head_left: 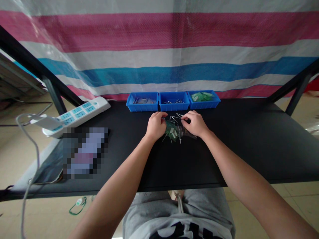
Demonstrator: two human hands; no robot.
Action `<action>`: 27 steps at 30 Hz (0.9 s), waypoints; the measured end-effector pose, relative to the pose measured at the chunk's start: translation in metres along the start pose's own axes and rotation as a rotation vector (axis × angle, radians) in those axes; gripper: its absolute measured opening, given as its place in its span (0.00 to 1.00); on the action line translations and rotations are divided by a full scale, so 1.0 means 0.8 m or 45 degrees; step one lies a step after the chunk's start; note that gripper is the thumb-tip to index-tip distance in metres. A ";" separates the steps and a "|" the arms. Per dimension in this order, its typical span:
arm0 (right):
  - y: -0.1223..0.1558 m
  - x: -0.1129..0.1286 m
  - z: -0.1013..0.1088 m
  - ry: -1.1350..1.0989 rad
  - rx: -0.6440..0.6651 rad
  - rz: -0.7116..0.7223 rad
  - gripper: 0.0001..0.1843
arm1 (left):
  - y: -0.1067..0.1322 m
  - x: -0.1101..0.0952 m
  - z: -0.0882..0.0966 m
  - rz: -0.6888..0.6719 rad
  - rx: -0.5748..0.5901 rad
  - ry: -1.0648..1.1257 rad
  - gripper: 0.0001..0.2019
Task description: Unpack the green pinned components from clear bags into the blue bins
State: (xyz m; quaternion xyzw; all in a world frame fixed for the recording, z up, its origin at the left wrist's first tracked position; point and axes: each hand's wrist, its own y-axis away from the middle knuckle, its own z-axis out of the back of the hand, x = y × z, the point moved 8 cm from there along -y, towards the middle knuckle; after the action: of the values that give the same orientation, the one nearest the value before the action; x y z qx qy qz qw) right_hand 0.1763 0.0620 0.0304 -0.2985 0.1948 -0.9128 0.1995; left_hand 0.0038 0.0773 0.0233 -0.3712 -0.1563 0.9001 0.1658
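Observation:
My left hand [156, 125] and my right hand [195, 123] rest close together on the black table [244, 146], both with fingers curled. Between them lies a small pile of green circuit boards [172, 130] and thin metal pins [175, 117]. The left hand's fingers close on the edge of a green board. The right hand pinches something small above the pile; I cannot make out what it is. A clear plastic bag [189, 134] lies under the right hand.
Three blue bins stand in a row at the table's back: the left bin [142, 101] and the middle bin [174, 101] hold metal parts, the right bin [203, 99] green boards. A white power strip [77, 114] lies at the left. A striped tarp hangs behind.

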 end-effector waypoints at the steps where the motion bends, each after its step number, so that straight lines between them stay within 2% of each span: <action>1: -0.001 -0.004 0.000 0.031 -0.003 -0.033 0.05 | 0.000 0.000 -0.001 -0.003 0.004 -0.007 0.17; 6: -0.001 -0.011 -0.006 0.147 0.091 -0.115 0.12 | 0.000 0.001 -0.004 -0.008 -0.001 -0.021 0.14; 10: 0.001 -0.012 -0.015 0.207 0.173 -0.125 0.10 | 0.001 -0.001 -0.005 0.005 0.007 -0.035 0.13; 18: 0.001 -0.007 -0.019 0.208 0.211 -0.119 0.10 | 0.000 -0.004 -0.004 0.021 0.029 -0.022 0.12; 23: 0.000 0.011 -0.008 0.075 0.122 -0.001 0.09 | 0.001 -0.019 0.005 -0.046 -0.010 0.091 0.09; 27: 0.003 0.030 -0.011 -0.026 0.171 0.085 0.07 | 0.006 -0.040 0.001 -0.165 0.089 0.058 0.14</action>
State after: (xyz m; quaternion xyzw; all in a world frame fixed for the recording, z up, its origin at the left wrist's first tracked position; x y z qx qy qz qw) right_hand 0.1533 0.0508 0.0339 -0.2871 0.1407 -0.9135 0.2515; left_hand 0.0238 0.0595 0.0416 -0.3746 -0.1445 0.8839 0.2400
